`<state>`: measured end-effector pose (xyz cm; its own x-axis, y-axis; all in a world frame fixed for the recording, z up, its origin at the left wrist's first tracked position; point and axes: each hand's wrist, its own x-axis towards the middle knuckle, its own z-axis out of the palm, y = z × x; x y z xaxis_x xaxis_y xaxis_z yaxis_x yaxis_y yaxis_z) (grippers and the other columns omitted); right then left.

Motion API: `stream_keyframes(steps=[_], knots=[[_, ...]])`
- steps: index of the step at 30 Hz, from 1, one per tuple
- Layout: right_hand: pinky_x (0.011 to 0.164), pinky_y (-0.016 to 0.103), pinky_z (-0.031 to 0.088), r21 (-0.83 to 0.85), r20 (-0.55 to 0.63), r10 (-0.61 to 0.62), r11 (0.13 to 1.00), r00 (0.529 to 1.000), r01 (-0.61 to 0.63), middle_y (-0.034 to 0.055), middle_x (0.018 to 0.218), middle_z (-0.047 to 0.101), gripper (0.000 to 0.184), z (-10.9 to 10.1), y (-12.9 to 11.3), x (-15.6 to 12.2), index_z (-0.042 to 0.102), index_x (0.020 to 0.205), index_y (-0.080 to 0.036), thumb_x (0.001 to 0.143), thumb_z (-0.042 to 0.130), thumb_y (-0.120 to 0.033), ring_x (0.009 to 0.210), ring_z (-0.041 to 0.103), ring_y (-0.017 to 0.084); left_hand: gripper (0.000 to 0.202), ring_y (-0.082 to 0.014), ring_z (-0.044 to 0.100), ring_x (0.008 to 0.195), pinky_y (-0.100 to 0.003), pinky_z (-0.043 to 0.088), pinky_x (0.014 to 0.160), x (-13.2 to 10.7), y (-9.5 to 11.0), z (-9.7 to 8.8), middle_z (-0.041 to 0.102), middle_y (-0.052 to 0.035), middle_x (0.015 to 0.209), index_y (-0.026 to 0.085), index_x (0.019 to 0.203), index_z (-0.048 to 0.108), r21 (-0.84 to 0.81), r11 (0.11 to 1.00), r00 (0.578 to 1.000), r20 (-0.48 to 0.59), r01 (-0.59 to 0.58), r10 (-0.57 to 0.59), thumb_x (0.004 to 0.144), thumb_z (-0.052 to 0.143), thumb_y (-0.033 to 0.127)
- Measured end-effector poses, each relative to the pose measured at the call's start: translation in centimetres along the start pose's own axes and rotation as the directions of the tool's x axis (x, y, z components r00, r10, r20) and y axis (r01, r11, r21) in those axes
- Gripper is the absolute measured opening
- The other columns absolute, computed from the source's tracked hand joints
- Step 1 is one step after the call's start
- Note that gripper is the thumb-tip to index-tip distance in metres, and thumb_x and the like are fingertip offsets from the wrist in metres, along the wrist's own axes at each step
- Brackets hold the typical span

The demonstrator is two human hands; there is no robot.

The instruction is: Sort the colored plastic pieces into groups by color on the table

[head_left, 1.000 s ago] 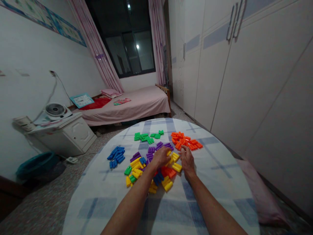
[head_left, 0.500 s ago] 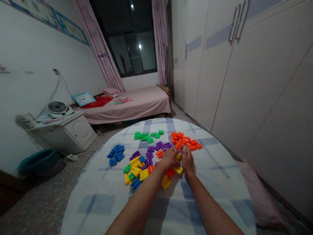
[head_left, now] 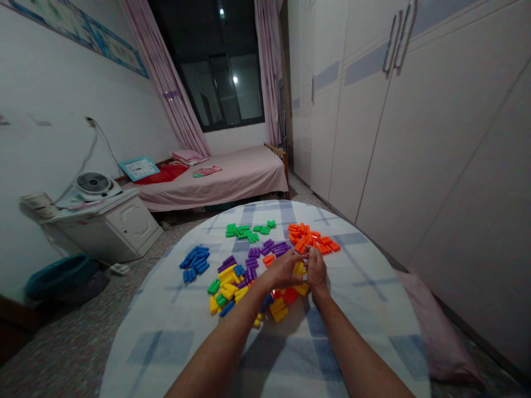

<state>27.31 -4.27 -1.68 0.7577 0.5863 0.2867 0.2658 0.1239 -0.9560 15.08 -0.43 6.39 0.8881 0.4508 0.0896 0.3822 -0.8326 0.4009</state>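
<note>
My left hand [head_left: 284, 270] reaches over the right part of a mixed pile of plastic building blocks. Its fingers stretch toward my right hand, with the thumb apart from them and a yellow block [head_left: 299, 268] showing in the gap. My right hand [head_left: 316, 267] is closed at the pile's right side, its thumb and fingers pressed together; anything inside is hidden. The fingertips of both hands meet just in front of the orange blocks [head_left: 317, 241]. Purple blocks [head_left: 251, 262] and yellow blocks [head_left: 227, 275] lie left of my left hand. My left forearm covers part of the pile.
Green blocks [head_left: 238, 231] form a group at the back of the round table [head_left: 161, 345], and blue blocks [head_left: 194, 260] another at the left. A checked cloth covers the table. Beyond stand a bed [head_left: 236, 171], a white cabinet [head_left: 128, 221] with a fan, and a wardrobe [head_left: 373, 138] at right.
My left hand has turned slightly, and its thumb has spread away from the fingers. My left forearm has moved left, uncovering yellow and blue blocks beside it. My right hand stays nearly in place.
</note>
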Motion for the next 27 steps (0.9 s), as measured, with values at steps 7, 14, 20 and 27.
stream_keyframes(steps=[7, 14, 20, 27], knots=[[0.061, 0.029, 0.051, 0.058, 0.025, 0.077, 0.995, 0.997, -0.078, 0.0069, 0.095, 0.064, 0.043, -0.1, -0.3, -0.1, 0.059, 0.096, -0.021, 0.084, 0.030, -0.051, 0.079, 0.062, 0.018, 0.051, -0.0218, 0.059, 0.093, -0.029, 0.047, 0.077, -1.7, 2.1, 0.9, 0.057, -0.0051, 0.107, 0.024, 0.108, 0.055, 0.101, 0.994, 0.975, 0.210, 0.047, -0.068, 0.063, 0.069, 0.044], [0.059, 0.026, 0.049, 0.095, 0.042, 0.081, 0.992, 0.996, -0.085, 0.0048, 0.088, 0.067, 0.040, -0.3, -0.8, -0.1, 0.060, 0.088, -0.021, 0.083, 0.035, -0.051, 0.073, 0.062, 0.015, 0.044, -0.0225, 0.055, 0.094, -0.031, 0.046, 0.077, -2.2, 2.6, 1.8, 0.055, -0.0064, 0.104, 0.023, 0.112, 0.053, 0.167, 0.983, 0.988, 0.116, 0.079, -0.099, 0.071, 0.061, 0.037], [0.058, 0.026, 0.050, 0.088, 0.046, 0.080, 0.993, 0.996, -0.084, 0.0043, 0.080, 0.067, 0.041, -0.6, -0.7, -0.3, 0.061, 0.089, -0.020, 0.083, 0.036, -0.052, 0.068, 0.062, 0.016, 0.030, -0.0193, 0.053, 0.092, -0.029, 0.045, 0.075, -3.4, 3.1, 4.3, 0.053, -0.0046, 0.105, 0.024, 0.106, 0.051, 0.127, 0.978, 0.980, -0.131, 0.168, -0.151, 0.077, 0.053, 0.027], [0.060, 0.029, 0.050, 0.021, 0.127, 0.123, 0.992, 0.984, -0.127, 0.0031, 0.077, 0.066, 0.046, -1.0, -0.4, 0.1, 0.060, 0.092, -0.020, 0.084, 0.033, -0.056, 0.061, 0.060, 0.016, 0.028, -0.0209, 0.053, 0.098, -0.032, 0.046, 0.079, -4.0, 3.7, 5.4, 0.053, -0.0056, 0.112, 0.024, 0.107, 0.051, 0.076, 0.981, 0.945, -0.293, 0.177, -0.147, 0.080, 0.048, 0.019]])
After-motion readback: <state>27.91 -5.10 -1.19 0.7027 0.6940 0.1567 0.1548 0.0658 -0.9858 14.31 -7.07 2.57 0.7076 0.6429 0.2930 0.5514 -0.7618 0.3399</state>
